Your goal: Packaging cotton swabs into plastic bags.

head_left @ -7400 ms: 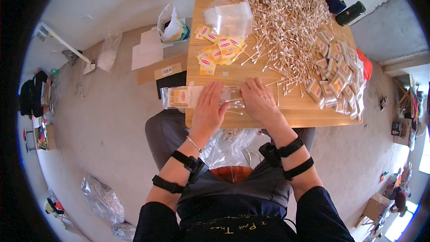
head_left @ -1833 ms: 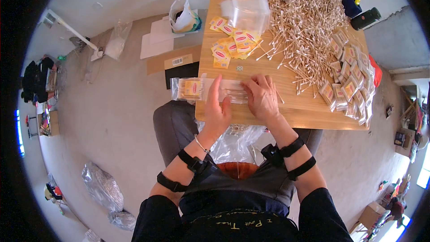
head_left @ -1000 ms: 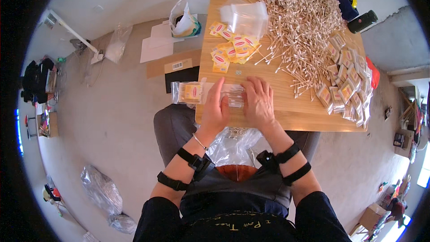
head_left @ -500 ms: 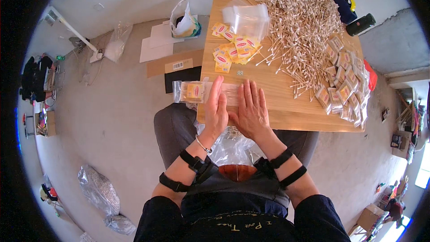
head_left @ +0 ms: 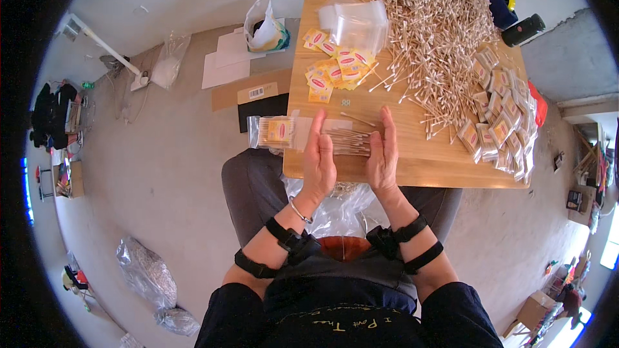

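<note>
A loose row of cotton swabs (head_left: 349, 142) lies sideways on the wooden table near its front edge. At its left end stands my left hand (head_left: 318, 164) on edge, palm inward, fingers straight. Facing it, my right hand (head_left: 383, 162) is on edge at the other end, its fingers stretched out and thumb up. The swabs' ends are touching or close to both palms; I cannot tell which. One stray swab (head_left: 356, 118) slants above the row. Left of my left hand, a clear bag of swabs with a yellow card (head_left: 277, 131) overhangs the table's left edge.
A large heap of swabs (head_left: 432, 26) covers the far right of the table (head_left: 412, 167). Filled packets (head_left: 500, 119) are piled along the right edge. Yellow cards (head_left: 342, 71) and empty clear bags (head_left: 361, 26) lie far left. A dark cylinder (head_left: 523, 30) stands beyond the right edge.
My right hand has turned from lying flat over the swabs to standing on edge, and has shifted right. The swabs between my hands are now uncovered.
</note>
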Demonstrator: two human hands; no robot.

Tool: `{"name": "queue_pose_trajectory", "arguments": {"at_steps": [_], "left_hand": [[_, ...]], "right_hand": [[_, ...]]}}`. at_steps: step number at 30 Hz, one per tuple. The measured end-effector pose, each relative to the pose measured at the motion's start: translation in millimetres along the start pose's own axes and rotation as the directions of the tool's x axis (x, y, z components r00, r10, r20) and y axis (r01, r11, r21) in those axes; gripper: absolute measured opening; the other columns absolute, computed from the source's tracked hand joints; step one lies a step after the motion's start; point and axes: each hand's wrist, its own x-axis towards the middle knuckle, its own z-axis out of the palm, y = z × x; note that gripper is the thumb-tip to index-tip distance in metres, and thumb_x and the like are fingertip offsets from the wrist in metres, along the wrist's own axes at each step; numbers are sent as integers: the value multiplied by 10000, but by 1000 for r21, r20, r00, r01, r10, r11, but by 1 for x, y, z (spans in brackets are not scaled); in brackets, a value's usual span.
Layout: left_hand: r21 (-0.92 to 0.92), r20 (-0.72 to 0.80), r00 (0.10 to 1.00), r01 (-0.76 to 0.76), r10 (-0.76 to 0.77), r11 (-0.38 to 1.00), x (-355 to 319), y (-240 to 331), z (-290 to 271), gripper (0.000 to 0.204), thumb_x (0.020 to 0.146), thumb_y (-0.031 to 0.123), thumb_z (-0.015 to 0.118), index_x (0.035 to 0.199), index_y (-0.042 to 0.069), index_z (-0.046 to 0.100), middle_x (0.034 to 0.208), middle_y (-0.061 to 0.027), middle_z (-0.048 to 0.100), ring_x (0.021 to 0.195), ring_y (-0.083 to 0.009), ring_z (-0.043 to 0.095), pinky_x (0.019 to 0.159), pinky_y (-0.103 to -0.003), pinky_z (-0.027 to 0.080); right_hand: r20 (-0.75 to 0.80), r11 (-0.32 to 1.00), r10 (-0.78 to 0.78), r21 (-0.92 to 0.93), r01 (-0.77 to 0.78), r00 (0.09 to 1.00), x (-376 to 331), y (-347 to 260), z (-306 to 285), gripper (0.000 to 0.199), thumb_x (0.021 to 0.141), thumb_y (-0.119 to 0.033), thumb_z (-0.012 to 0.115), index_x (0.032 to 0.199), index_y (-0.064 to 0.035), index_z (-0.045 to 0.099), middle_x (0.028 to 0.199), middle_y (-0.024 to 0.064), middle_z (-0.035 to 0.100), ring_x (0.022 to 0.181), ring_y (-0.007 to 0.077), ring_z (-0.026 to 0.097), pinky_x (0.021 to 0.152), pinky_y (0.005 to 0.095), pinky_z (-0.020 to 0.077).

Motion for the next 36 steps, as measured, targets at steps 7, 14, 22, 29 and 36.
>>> {"name": "queue_pose_trajectory", "arguments": {"at_steps": [7, 14, 22, 29, 36], "left_hand": [[-106, 29, 999, 37, -34, 994, 1, -3, 4, 650, 1050, 443, 315, 1486, -37, 277, 1514, -199, 350, 1423, -283, 310, 1165, -373, 236], [-213, 63, 996, 71, -59, 975, 1, -2, 8, 727, 1035, 516, 305, 1503, -35, 229, 1542, -198, 294, 1445, -269, 261, 1180, -374, 202], [-329, 44, 997, 69, -58, 942, 4, -5, 9, 782, 1020, 566, 311, 1514, -30, 195, 1558, -197, 256, 1458, -269, 233, 1190, -375, 184], [-345, 49, 998, 55, -41, 937, 7, -2, 6, 775, 1022, 554, 321, 1510, -36, 206, 1559, -189, 262, 1457, -263, 236, 1193, -368, 177], [-335, 76, 997, 54, -30, 941, 6, -4, 7, 758, 1028, 534, 330, 1504, -47, 224, 1557, -182, 272, 1457, -253, 241, 1196, -361, 171]], "right_hand": [[51, 988, 31, 147, -38, 998, 2, -9, 10, 421, 1013, -67, 389, 1411, 68, 375, 1494, 243, 377, 1411, 347, 337, 1167, 398, 246], [46, 985, 53, 161, -60, 998, 8, 0, 14, 407, 1026, -104, 380, 1397, 63, 401, 1450, 255, 427, 1383, 371, 379, 1151, 399, 279], [108, 989, -119, -75, 127, 987, 16, -2, 14, 368, 1012, -92, 421, 1354, 38, 468, 1332, 208, 532, 1251, 324, 492, 1088, 384, 355], [295, 974, -118, -150, 168, 948, 16, -5, 10, 314, 974, -43, 465, 1272, 20, 540, 1215, 178, 593, 1153, 319, 534, 1042, 381, 391], [34, 907, 150, 392, -151, 988, 8, -9, 5, 362, 1056, -200, 370, 1291, 25, 529, 1199, 106, 612, 1192, 202, 511, 1042, 322, 365]]}}
